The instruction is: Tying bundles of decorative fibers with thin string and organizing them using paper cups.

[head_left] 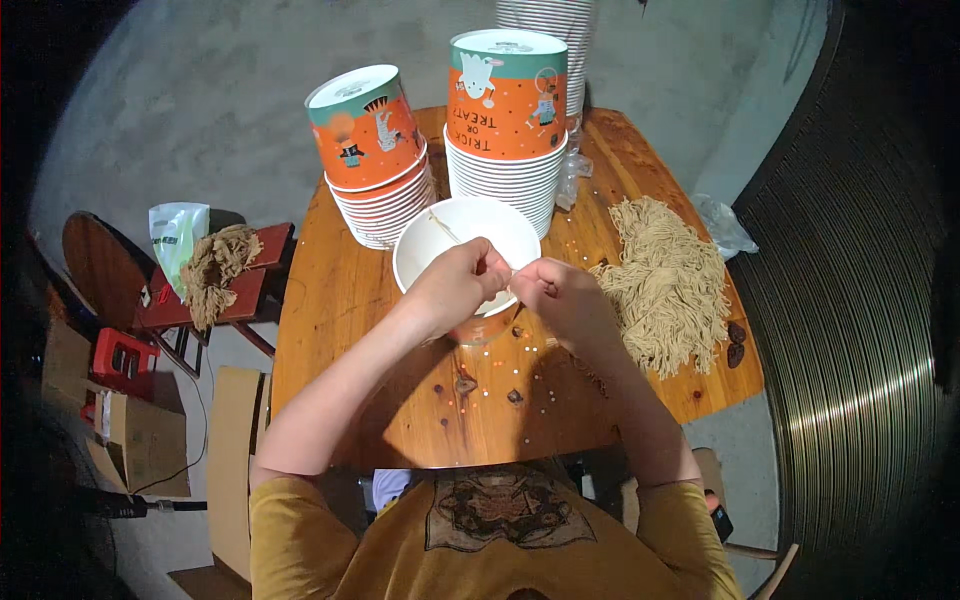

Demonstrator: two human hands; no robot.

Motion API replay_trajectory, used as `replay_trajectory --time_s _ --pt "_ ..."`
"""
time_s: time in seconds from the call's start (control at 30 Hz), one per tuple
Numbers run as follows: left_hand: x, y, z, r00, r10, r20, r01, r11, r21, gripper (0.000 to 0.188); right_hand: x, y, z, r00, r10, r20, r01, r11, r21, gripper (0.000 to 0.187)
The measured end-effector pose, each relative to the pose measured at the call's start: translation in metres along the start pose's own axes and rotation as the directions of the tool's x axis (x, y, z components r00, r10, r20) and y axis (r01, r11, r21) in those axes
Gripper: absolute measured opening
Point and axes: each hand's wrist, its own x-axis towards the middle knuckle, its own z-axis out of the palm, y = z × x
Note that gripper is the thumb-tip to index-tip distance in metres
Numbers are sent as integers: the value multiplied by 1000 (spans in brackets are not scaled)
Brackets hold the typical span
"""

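Note:
A white-lined paper bucket (420,238) sits on the wooden table in front of me, its open mouth facing up toward me. A thin beige string (444,226) lies across its inside and runs toward my fingers. My left hand (460,278) is closed in a pinch over the bucket's near right rim, on the string. Right beside it my right hand (562,300) pinches too, fingertips almost touching the left ones. The small bit between the fingertips is mostly hidden. A large heap of beige strings (668,290) lies to the right of my right hand.
Two stacks of upturned orange and green buckets, a shorter one (370,140) and a taller one (508,100), stand behind. Small beads (487,380) are scattered over the table (350,300). A red bench (262,260) at left holds another string bundle (220,270).

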Motion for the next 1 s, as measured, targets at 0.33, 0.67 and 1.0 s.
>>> replay_trajectory --time_s 0.33,0.67,1.0 --pt "7 1 -5 992 -19 122 43 980 -194 15 5 14 -1 991 71 113 -95 971 221 17" --pt "-1 0 -4 993 -6 116 30 978 -204 23 5 15 0 989 63 134 -117 887 447 14" --pt "0 2 -4 992 -3 128 9 999 -40 21 7 26 4 992 35 118 -85 885 458 16"
